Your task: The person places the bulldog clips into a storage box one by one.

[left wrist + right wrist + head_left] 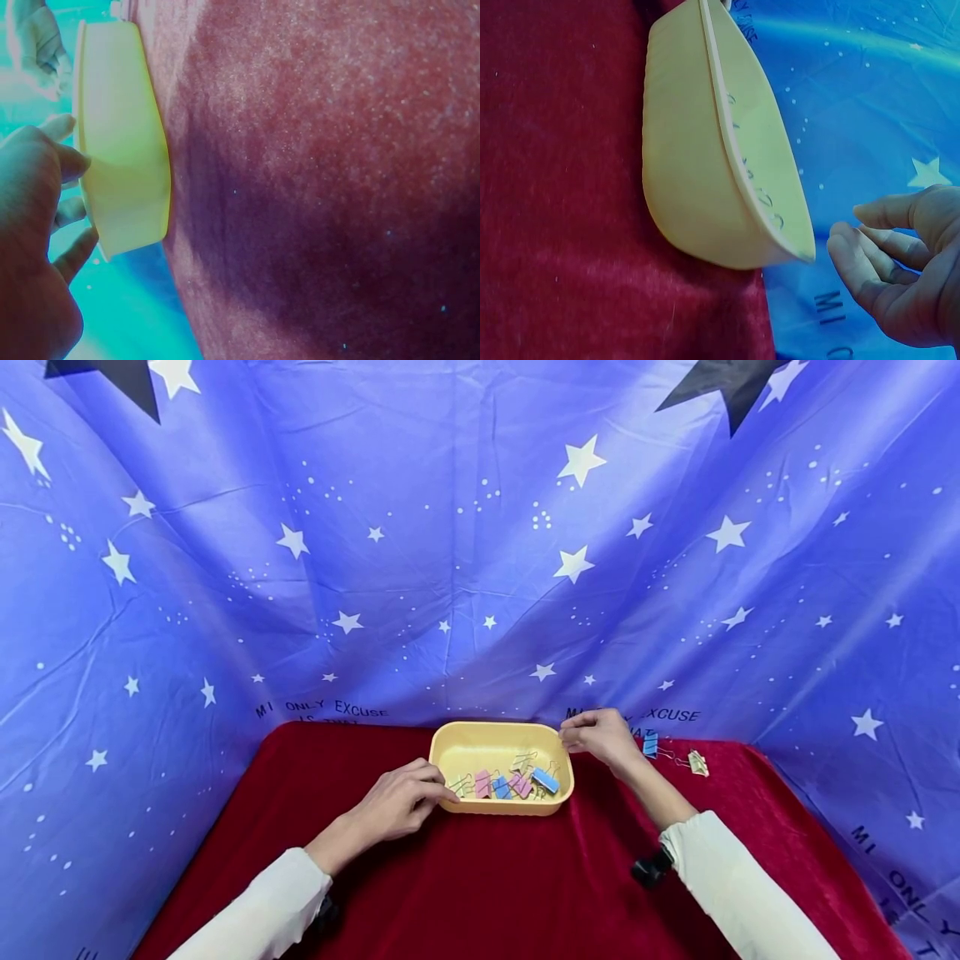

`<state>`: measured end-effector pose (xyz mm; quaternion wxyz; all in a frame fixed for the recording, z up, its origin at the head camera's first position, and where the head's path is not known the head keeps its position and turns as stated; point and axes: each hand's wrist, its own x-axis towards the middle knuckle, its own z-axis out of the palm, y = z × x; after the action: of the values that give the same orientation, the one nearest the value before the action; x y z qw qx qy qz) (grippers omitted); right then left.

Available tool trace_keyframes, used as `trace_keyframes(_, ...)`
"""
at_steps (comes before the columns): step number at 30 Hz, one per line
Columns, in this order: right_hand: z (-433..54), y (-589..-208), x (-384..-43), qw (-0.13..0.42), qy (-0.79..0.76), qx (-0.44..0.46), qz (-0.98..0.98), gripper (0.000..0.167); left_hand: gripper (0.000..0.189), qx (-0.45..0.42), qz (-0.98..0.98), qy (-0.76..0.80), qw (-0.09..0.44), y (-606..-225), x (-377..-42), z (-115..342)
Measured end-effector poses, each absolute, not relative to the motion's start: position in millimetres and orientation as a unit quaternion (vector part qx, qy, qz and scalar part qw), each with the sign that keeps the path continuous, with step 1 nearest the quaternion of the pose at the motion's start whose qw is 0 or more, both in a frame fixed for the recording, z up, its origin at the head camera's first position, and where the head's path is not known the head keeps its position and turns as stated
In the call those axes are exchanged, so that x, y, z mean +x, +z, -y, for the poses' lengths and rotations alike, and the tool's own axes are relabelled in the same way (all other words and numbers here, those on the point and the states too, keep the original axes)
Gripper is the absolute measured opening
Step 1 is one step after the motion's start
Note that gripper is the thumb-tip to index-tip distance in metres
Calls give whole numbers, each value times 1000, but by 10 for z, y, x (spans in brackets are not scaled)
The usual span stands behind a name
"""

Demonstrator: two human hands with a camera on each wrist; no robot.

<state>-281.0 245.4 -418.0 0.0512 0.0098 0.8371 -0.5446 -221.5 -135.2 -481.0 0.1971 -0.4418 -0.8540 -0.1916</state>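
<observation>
A yellow plastic basin point(498, 807) stands on the red cloth, holding several binder clips, among them a blue binder clip point(545, 780) and a pink binder clip point(483, 783). My left hand point(401, 797) grips the rim at its left end; the left wrist view shows that hand's fingers point(73, 161) at the edge. Beside the basin's right end is my right hand point(600, 739), its fingers bent loosely. In the right wrist view a gap separates this hand point(900, 262) from the rim, and nothing shows between its fingers.
Right of my right hand, a blue binder clip point(650, 744) and a pale yellow binder clip point(698, 763) lie on the red cloth point(480, 893). A blue star-printed curtain point(450, 568) surrounds the back and sides.
</observation>
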Motion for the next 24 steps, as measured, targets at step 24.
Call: trace_keyframes(24, -3326, -4344, -2774, 11, -493, 60, -868, 42, 32, -433, 861, -188, 188, -4805, -2209, 1356)
